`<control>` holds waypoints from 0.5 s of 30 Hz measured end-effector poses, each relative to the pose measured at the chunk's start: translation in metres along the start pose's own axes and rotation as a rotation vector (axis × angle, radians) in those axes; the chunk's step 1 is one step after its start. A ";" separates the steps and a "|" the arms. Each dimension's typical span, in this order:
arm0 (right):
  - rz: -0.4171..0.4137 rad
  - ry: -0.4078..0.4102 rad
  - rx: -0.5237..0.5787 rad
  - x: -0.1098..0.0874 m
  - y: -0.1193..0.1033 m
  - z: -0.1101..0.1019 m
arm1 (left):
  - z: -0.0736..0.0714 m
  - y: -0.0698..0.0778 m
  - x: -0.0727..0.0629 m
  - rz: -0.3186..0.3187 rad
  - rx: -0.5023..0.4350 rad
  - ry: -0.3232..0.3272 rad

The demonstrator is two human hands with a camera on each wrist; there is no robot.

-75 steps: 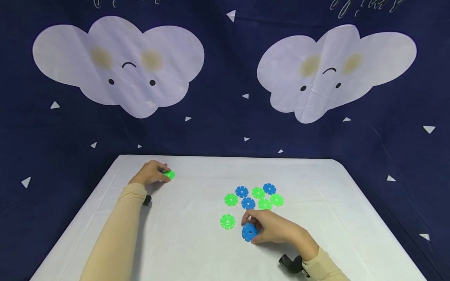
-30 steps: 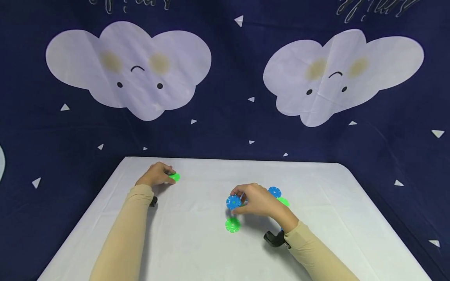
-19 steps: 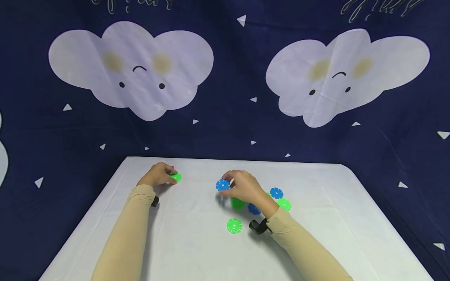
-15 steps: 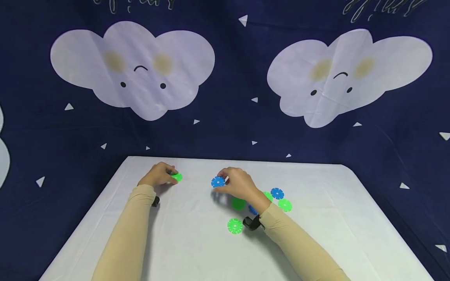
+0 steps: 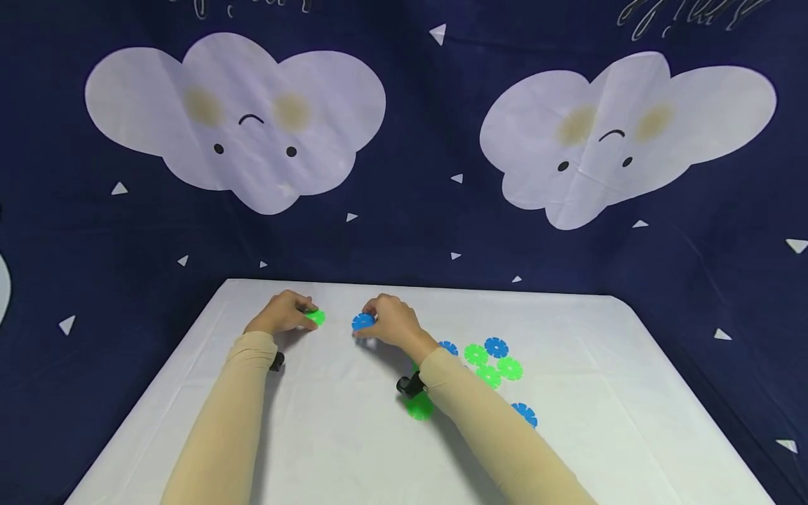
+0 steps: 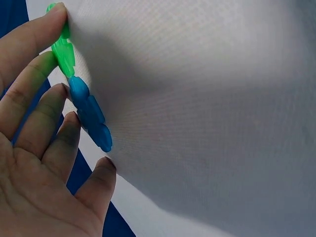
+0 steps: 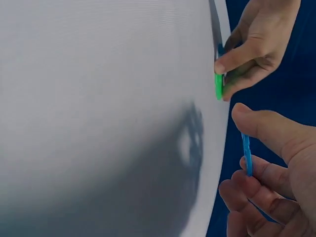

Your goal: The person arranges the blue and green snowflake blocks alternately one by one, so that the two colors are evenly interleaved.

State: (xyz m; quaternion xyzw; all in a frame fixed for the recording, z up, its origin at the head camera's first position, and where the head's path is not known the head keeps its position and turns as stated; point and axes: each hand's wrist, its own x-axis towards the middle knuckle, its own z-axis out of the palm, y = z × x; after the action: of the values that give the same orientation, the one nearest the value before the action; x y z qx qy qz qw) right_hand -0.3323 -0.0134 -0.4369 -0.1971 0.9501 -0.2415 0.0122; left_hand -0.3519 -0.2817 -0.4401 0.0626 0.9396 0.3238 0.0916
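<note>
At the far left of the white table, my left hand [image 5: 282,313] holds a green notched plastic disc [image 5: 315,318] by its edge. A blue notched disc [image 6: 91,116] meets the green one end to end under the fingers in the left wrist view; the head view hides it behind the hand. My right hand [image 5: 393,321] pinches another blue notched disc [image 5: 362,322] between thumb and fingers, a short gap to the right of the green disc. In the right wrist view that blue disc [image 7: 247,154] stands edge-on, apart from what my left hand holds.
Several loose green discs [image 5: 476,354] and blue discs [image 5: 496,347] lie right of centre on the white tabletop [image 5: 341,435]. A green disc [image 5: 419,405] and a blue disc [image 5: 524,414] are partly covered by my right arm. A dark blue cloth with clouds [image 5: 404,238] hangs behind the table.
My right hand has carried its blue disc leftward and farther back, from beside the loose discs to near my left hand. My left hand keeps its place and hold.
</note>
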 end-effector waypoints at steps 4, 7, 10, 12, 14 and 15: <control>0.030 -0.007 0.020 0.013 -0.007 0.009 | -0.001 -0.004 0.002 0.000 -0.005 0.001; 0.055 -0.020 0.038 0.022 -0.013 0.016 | -0.002 -0.006 0.004 0.003 -0.012 -0.002; 0.076 -0.028 0.021 0.030 -0.020 0.023 | -0.001 -0.008 0.004 0.004 -0.013 -0.006; 0.085 -0.032 -0.013 0.034 -0.024 0.028 | -0.001 -0.008 0.004 0.003 -0.013 -0.004; 0.093 -0.028 -0.052 0.038 -0.028 0.033 | -0.001 -0.009 0.004 0.001 -0.005 -0.003; 0.096 -0.025 -0.074 0.039 -0.030 0.035 | -0.001 -0.009 0.005 0.000 -0.001 -0.003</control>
State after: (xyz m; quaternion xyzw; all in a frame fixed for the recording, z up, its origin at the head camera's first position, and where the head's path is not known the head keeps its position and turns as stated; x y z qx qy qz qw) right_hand -0.3534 -0.0683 -0.4512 -0.1545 0.9665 -0.2028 0.0285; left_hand -0.3571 -0.2882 -0.4456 0.0632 0.9393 0.3241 0.0928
